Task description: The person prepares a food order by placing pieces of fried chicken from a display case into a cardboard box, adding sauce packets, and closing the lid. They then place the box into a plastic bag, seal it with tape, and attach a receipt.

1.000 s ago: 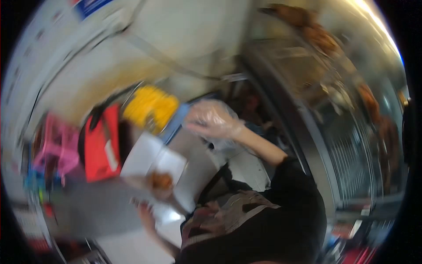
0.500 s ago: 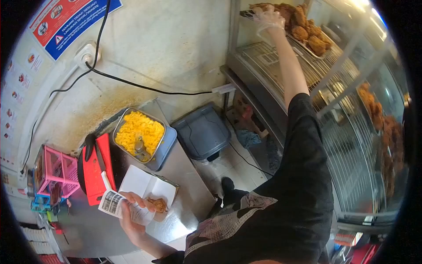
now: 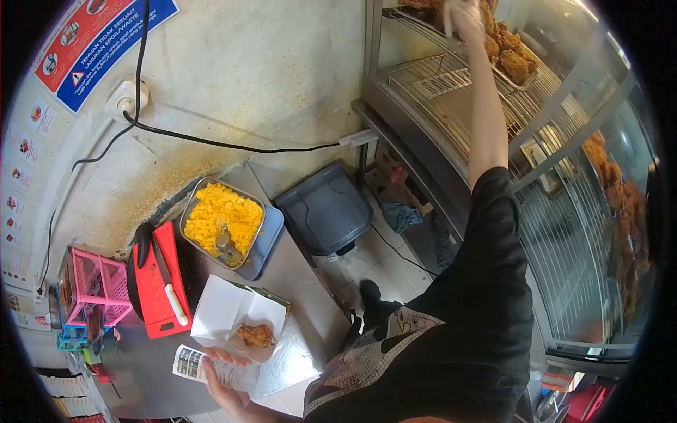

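My left hand (image 3: 224, 377) is closed on a white paper slip or sleeve (image 3: 192, 362) with black print, beside an open white cardboard box (image 3: 218, 310) on the metal counter. One piece of fried chicken (image 3: 254, 335) lies inside that box. My right hand (image 3: 465, 21), in a clear plastic glove, reaches up into the glass display cabinet, over a tray of fried chicken (image 3: 515, 63). Its fingers are blurred, and I cannot see whether a piece is in them.
A metal pan of yellow crumbly food (image 3: 218, 211) with a scoop sits on a blue-grey base. Left of it are a red cutting board (image 3: 166, 282), a white-handled knife (image 3: 173, 299) and a pink basket (image 3: 99, 282). A grey bin (image 3: 324, 211) stands between counter and cabinet.
My right hand has moved right over the chicken tray. My left hand with the paper has lowered, uncovering more of the knife, the box and the chicken piece.
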`<state>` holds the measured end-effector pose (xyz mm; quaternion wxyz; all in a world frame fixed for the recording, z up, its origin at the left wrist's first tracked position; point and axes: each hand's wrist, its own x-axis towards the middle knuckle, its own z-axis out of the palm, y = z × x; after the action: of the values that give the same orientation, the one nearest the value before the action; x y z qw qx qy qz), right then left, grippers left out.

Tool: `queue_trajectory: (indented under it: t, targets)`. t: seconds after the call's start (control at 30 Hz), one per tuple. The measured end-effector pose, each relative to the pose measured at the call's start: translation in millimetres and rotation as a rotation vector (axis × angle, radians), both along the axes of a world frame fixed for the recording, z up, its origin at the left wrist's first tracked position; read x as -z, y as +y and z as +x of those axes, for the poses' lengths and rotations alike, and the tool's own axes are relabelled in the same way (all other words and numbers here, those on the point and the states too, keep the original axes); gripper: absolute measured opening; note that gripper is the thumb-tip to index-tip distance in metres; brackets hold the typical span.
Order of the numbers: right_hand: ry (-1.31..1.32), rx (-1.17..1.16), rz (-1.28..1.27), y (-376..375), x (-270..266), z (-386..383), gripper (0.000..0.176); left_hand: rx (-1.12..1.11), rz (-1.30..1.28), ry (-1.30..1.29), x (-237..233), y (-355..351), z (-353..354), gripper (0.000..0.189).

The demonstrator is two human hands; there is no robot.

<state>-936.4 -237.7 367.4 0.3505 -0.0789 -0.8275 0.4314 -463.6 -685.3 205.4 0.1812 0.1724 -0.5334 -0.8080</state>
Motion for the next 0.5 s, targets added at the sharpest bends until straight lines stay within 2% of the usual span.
queue_trajectory:
  t: [0.1, 0.13, 0.2, 0.23, 0.27, 0.33, 0.37, 0.4, 0.47, 0.5]
  targets:
    - [0.433, -0.852, -0.743, 34.1, 20.1, -11.4, 0.026, -0.017, 0.021, 0.018, 1.8, -2.8, -1.0, 0.020]
    - [0.438, -0.845, -0.736, 31.3, 14.3, -2.9, 0.026, -0.006, 0.017, 0.021, 2.1, -4.1, -2.1, 0.019]
    - [0.412, -0.707, -1.029, 16.1, -0.9, 25.4, 0.024, 0.016, 0.015, 0.028, 1.7, -3.2, -5.5, 0.019]
    - [0.363, -0.845, -1.080, 15.9, -3.0, 35.2, 0.021, 0.001, 0.026, 0.020, 0.4, -1.0, -8.3, 0.019]
    - [0.369, -0.841, -1.078, 11.9, -2.3, 45.1, 0.021, -0.016, 0.034, 0.011, -0.9, -0.2, -9.5, 0.019]
    - [0.417, -0.924, -1.252, -4.6, -3.8, 64.3, 0.023, 0.035, 0.009, 0.038, -0.7, -2.3, -10.3, 0.020]
    - [0.397, -1.030, -1.205, 8.6, 3.8, 49.8, 0.025, 0.080, -0.013, 0.059, -0.3, -2.6, -9.8, 0.020]
    - [0.396, -1.028, -1.205, 5.6, 4.9, 56.6, 0.025, 0.081, -0.013, 0.058, -0.9, -2.0, -9.8, 0.020]
    - [0.533, 0.193, 0.358, -16.4, 14.8, 75.9, 0.029, 0.010, 0.001, 0.016, -4.1, 2.0, -6.9, 0.023]
    - [0.610, -0.010, 0.477, -24.2, 22.2, 81.3, 0.034, -0.061, 0.081, -0.038, 1.5, -1.3, -3.6, 0.024]
